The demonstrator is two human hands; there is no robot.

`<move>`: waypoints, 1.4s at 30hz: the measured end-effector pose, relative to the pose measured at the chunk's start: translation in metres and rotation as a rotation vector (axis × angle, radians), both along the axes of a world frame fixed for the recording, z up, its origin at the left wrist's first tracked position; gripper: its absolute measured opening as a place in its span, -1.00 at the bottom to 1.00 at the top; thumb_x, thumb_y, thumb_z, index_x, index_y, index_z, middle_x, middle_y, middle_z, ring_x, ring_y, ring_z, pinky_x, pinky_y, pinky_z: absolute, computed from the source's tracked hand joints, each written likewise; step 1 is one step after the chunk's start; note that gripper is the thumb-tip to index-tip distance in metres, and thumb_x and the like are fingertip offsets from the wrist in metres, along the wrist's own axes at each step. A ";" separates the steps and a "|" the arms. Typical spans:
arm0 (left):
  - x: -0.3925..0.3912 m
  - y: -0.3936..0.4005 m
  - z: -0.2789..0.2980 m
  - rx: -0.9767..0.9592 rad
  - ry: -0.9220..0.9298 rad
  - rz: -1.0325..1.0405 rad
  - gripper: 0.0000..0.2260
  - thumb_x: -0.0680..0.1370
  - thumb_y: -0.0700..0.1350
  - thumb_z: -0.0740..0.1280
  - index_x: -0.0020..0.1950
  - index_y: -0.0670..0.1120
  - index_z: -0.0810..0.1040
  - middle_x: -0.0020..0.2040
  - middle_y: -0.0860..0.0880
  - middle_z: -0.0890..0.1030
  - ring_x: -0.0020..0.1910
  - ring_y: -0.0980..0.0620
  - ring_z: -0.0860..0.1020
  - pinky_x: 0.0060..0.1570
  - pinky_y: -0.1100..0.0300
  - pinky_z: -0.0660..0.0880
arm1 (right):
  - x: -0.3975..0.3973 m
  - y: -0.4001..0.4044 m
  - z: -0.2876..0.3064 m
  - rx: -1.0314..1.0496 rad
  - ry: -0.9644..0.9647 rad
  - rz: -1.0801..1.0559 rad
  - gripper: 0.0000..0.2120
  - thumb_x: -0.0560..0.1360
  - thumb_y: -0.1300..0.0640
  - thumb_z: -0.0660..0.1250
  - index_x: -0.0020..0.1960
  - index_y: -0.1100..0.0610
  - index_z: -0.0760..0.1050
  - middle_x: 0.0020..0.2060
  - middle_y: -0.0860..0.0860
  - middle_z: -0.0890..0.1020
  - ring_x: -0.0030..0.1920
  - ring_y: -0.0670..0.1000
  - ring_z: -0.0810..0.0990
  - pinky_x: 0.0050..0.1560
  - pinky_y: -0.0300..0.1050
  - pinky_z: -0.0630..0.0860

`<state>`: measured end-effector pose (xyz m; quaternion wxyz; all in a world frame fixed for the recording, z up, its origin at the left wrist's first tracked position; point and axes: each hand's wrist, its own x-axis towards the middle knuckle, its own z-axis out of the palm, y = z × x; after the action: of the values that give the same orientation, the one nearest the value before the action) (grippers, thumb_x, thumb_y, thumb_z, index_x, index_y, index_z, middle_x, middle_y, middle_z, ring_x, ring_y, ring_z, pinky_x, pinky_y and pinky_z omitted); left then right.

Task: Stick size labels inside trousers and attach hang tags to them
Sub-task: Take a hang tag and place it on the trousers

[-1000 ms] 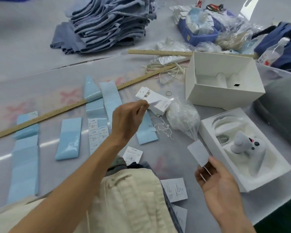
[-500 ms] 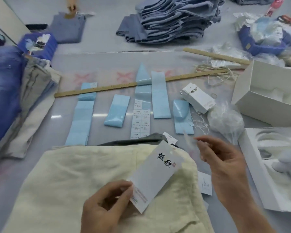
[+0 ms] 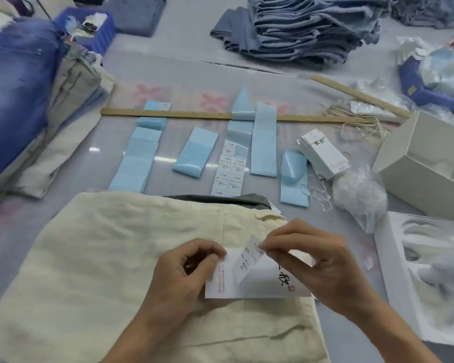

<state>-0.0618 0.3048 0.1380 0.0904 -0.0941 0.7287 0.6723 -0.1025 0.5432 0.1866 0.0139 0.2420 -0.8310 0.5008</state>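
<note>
Cream trousers (image 3: 110, 258) lie flat on the table in front of me. Over them my left hand (image 3: 178, 279) pinches the left end of a white hang tag (image 3: 257, 286) with black characters. My right hand (image 3: 317, 263) pinches a small white size label (image 3: 249, 260) and holds it against the tag's face. Sheets of printed size labels (image 3: 230, 166) and blue backing strips (image 3: 264, 142) lie beyond the trousers. A stack of hang tags (image 3: 323, 155) sits to the right of them, with loose white strings (image 3: 319, 192) beside it.
Folded jeans are stacked at the left (image 3: 19, 95) and at the far back (image 3: 304, 24). A wooden ruler (image 3: 189, 115) crosses the table. White boxes (image 3: 425, 163) and a plastic bag (image 3: 359, 200) stand at the right, a blue tray (image 3: 435, 77) farther back.
My left hand took a tag from the stack and brought it over the trousers. My right hand has moved in and now holds the size label against the tag. The view swung left.
</note>
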 end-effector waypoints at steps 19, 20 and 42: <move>0.007 0.008 0.001 -0.005 -0.009 0.057 -0.89 0.50 0.03 0.52 0.01 0.11 0.70 -0.17 0.04 0.68 -0.23 0.10 0.64 -0.36 0.17 0.61 | 0.029 0.003 -0.030 0.170 0.218 -0.053 -0.88 0.58 0.23 0.41 0.04 0.21 0.71 -0.03 -0.04 0.65 -0.05 0.06 0.61 -0.08 -0.11 0.54; 0.007 0.009 0.002 -0.034 -0.011 0.044 -0.81 0.46 0.07 0.55 0.03 0.13 0.68 -0.20 0.06 0.67 -0.27 0.11 0.63 -0.36 0.17 0.61 | 0.031 0.006 -0.030 0.231 0.236 -0.030 -0.88 0.59 0.22 0.40 0.05 0.20 0.70 -0.02 -0.03 0.64 -0.04 0.05 0.58 -0.07 -0.11 0.53; -0.001 0.027 0.006 -0.216 0.108 0.155 -0.76 0.41 -0.05 0.55 0.01 0.23 0.69 -0.23 0.04 0.70 -0.45 -0.04 0.62 -0.60 0.26 0.48 | -0.031 0.118 -0.105 0.014 -0.411 -1.033 -0.83 0.60 0.27 0.34 0.01 0.05 0.66 0.01 0.04 0.69 -0.08 -0.11 0.60 -0.04 -0.30 0.48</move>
<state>-0.0624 0.3322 0.1438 -0.0120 -0.1231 0.7911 0.5990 -0.1332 0.6608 0.0815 0.0939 -0.2995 -0.8305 0.4602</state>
